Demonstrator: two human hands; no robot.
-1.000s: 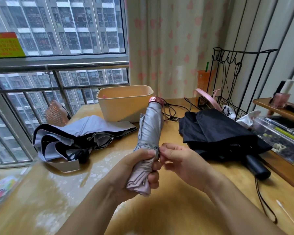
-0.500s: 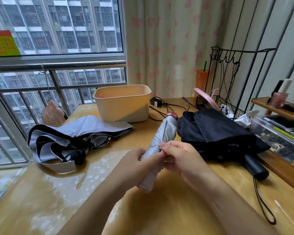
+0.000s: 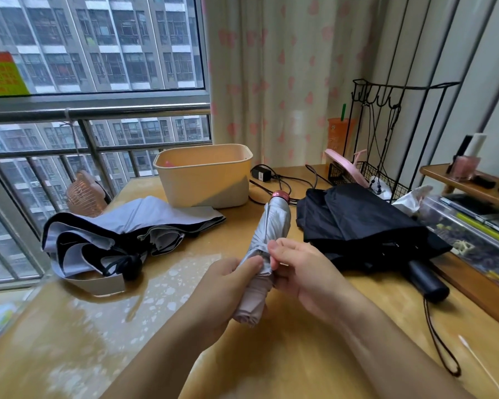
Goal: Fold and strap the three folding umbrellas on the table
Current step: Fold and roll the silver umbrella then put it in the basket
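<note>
Silver umbrella (image 3: 271, 226) is rolled; left hand (image 3: 231, 286) grips it, right hand (image 3: 300, 272) pinches the strap. Next: press it closed, probably.

Soft grey daylight enters through the window (image 3: 93, 41) at 10 o'clock, leaving pale glare on the table (image 3: 144, 286) at 8 o'clock. Shadows are weak. Wide-angle bending bows the edges; corners blur slightly.

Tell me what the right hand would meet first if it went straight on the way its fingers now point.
The silver umbrella: the right hand pinches its fabric at the fingertips, so there is no gap. Just beyond comes the left hand, probably its thumb, though depth there is unclear.
</note>
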